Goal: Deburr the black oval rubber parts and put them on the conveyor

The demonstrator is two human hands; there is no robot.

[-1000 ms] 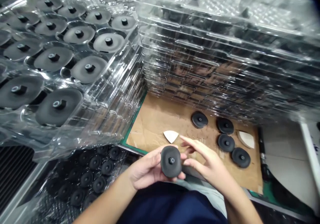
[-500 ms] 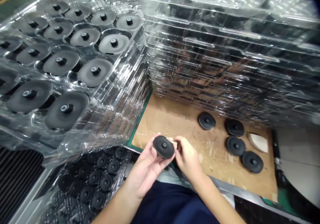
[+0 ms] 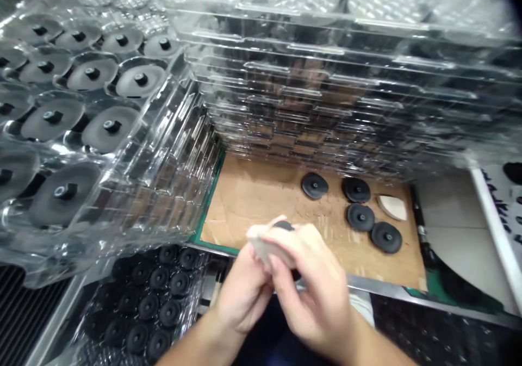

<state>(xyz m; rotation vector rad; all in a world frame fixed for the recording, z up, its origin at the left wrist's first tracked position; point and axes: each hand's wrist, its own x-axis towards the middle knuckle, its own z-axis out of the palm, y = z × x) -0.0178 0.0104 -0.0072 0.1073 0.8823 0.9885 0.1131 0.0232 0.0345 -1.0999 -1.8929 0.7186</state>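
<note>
My two hands meet just above the front edge of the cardboard sheet (image 3: 248, 197). My left hand (image 3: 242, 292) is closed around a black round disc (image 3: 283, 225); only a sliver of its top edge shows. My right hand (image 3: 312, 284) covers the disc from the right and pinches a white wedge-shaped pad (image 3: 258, 246) against it. Both hands are slightly blurred. Several loose black discs (image 3: 360, 216) with centre studs lie on the cardboard to the right, with another white wedge pad (image 3: 392, 207) beside them.
A tall stack of clear plastic trays (image 3: 346, 94) stands behind the cardboard. A second stack on the left (image 3: 163, 154) has black discs in its top tray. Lower left, a tray (image 3: 150, 295) holds several small black discs. At the right is a white surface (image 3: 452, 230).
The white wedge pad that lay on the cardboard a second ago is now in my right hand, pressed onto the disc. The hands have closed together and the disc's face is now hidden.
</note>
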